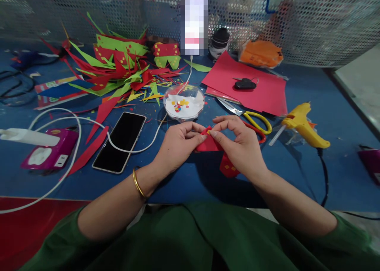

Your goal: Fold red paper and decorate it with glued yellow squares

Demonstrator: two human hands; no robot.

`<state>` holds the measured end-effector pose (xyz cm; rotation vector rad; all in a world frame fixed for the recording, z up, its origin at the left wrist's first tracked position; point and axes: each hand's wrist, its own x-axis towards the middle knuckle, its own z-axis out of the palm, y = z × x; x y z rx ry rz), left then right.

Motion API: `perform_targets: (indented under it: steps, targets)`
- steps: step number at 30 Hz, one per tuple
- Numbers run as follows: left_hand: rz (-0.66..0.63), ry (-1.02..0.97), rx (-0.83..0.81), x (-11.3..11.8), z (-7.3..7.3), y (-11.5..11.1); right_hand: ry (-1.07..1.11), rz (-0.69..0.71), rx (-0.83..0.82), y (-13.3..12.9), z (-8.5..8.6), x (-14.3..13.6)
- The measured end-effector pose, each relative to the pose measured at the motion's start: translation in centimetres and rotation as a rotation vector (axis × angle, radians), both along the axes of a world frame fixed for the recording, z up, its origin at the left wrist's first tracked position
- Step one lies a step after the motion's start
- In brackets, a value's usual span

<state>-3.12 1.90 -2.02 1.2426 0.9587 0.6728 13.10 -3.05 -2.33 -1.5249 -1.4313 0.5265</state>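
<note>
Near the front of the blue table, my left hand [181, 142] pinches a red paper piece [209, 145] at its left side. My right hand [237, 142] has thumb and forefinger closed at the same piece's upper edge, where a small yellow bit [209, 132] shows by the thumb tip. Below my right hand hangs a red part with yellow squares [228, 166]; whether it joins the held piece is hidden. Beyond my hands stands a clear round bowl [197, 115] with small red, yellow and blue bits on white paper.
Scissors [255, 122] lie right of my hands, with a yellow glue gun [305, 126] farther right. Behind are red sheets [252, 88] bearing keys [245, 83]. Left are a black phone [120, 142], a white cable, a purple power block [50, 150] and paper scraps [118, 73].
</note>
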Motion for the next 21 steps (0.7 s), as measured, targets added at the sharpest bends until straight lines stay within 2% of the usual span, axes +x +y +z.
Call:
perform_targets:
  steps: [16,21]
  targets:
    - [0.026,0.035,0.039,0.08,0.18,0.06,-0.06,-0.038,0.063,0.09,-0.76,-0.61]
    - [0.02,0.03,0.036,0.13,0.15,0.17,-0.034,-0.024,0.053,0.0,-0.44,-0.63]
